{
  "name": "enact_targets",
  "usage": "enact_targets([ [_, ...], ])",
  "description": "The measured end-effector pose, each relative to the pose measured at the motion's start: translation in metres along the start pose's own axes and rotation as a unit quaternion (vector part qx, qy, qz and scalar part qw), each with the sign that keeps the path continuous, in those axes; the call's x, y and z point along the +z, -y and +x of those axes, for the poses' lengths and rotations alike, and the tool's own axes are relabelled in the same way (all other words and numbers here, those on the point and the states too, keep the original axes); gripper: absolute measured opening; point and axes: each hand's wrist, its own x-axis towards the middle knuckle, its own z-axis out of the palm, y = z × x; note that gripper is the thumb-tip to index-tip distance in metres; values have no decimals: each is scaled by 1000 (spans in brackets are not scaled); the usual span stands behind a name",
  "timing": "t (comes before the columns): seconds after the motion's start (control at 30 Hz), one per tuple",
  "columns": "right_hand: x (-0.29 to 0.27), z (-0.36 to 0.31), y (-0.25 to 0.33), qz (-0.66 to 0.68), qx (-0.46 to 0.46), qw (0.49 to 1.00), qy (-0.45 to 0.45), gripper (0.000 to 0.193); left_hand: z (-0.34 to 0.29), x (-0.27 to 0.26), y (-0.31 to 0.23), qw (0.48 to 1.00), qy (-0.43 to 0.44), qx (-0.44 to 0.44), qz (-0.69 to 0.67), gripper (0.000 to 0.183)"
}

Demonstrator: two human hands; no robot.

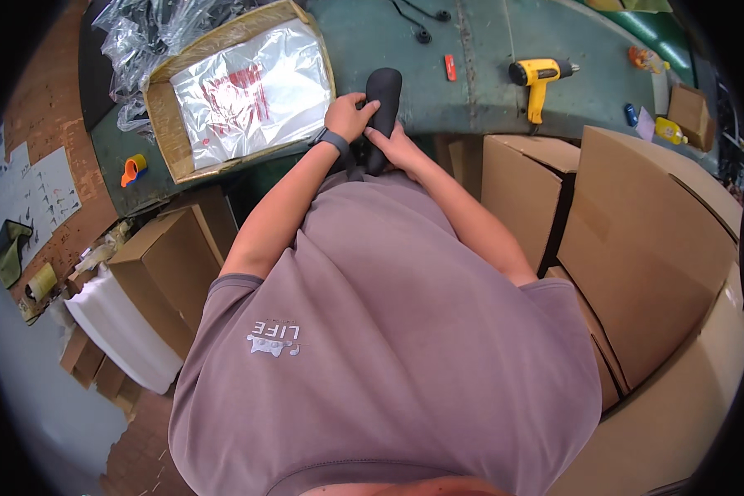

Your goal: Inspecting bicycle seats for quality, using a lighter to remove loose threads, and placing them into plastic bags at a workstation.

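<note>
Closest to the person, large brown cardboard boxes stand on the right below the bench, and another cardboard box stands on the left beside a white foam slab; their contents cannot be seen. At the bench's near edge both hands are closed round one black, round-ended tube. The left hand, with a dark watch at its wrist, grips the tube's left side, thumb laid across it; the right hand wraps the right side lower down. The tube lies between the hands, its rounded far end sticking out beyond them over the near edge; whether it touches the bench cannot be told. Just left of the hands, an open carton at the near edge holds silvery plastic film with red print. Right of the tube, farther from that edge, lie a small red object and a yellow-and-black heat gun. Crumpled clear plastic sits past the carton's left side.
</note>
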Motion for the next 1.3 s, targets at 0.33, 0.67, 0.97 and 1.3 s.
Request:
enact_targets([
  [0.33, -9, 8, 12, -16, 11, 997, 72, 134, -2, 11, -18, 973, -220, 54, 51, 26],
  [0.67, -15, 7, 42, -26, 12, 997, 78, 105, 12, 3, -20, 976, -202, 80, 21, 13],
  [0.97, -23, 4, 48, -1, -23, 997, 74, 68, 25, 18, -2, 976, -209, 40, -52, 17],
  [1.3, -37, 6, 58, -35, -19, 993, 112, 92, 13, 2, -20, 945, -194, 49, -260, 53],
])
